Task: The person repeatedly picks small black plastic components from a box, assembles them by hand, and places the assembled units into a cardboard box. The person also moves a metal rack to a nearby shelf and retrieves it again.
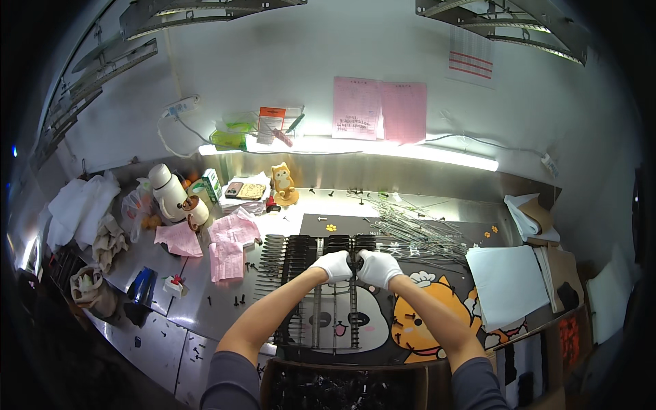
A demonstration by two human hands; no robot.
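Observation:
My left hand (333, 266), in a white glove, is closed at a metal rack (316, 318) on the printed mat. My right hand (378, 268), gloved too, is closed just beside it, with a narrow gap between the two. Both touch the row of black pieces (297, 253) with slim prongs that lines the rack's far part. What the fingertips grip is hidden by the gloves. Long rails of the rack run from the hands toward me. Close in front stands a box (270, 386) filled with small dark parts.
Thin metal rods (417, 229) lie in a loose bundle behind the rack. White sheets (507, 279) rest at the right. Pink papers (229, 242), a white flask (166, 191), a cat figure (283, 183) and a phone (234, 189) are at the left and back. Dark screws (239, 300) are scattered about.

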